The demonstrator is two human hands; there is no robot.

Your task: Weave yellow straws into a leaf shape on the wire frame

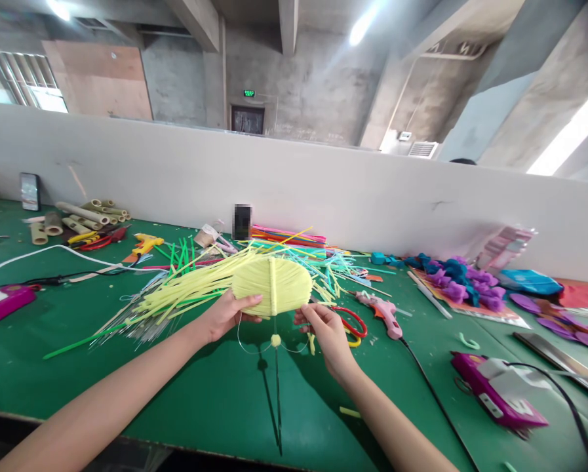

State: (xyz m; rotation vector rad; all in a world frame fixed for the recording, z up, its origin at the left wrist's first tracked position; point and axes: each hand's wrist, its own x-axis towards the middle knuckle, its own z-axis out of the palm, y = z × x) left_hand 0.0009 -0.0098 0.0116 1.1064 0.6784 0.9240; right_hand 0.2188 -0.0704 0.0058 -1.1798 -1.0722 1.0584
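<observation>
Held up over the green table is a flat, rounded yellow piece made of pipe cleaners (294, 285), with a raised rib down its middle. A stem with a small yellow ball (275, 340) and thin curved wires hangs below it. My left hand (227, 314) grips the piece's lower left edge, thumb across its front. At the lower right edge my right hand (326, 328) pinches with thumb and fingertips; a thin wire and a short yellow bit (312, 344) show beside those fingers. Behind the piece lies a bundle of yellow pipe cleaners (190, 282).
Scissors with red and yellow handles (355, 324) and a pink glue gun (382, 311) lie to the right. Power strips (500, 393) sit on both sides. At left are a yellow glue gun (146, 244) and bamboo pieces (90, 216). Purple flowers (483, 285) lie far right.
</observation>
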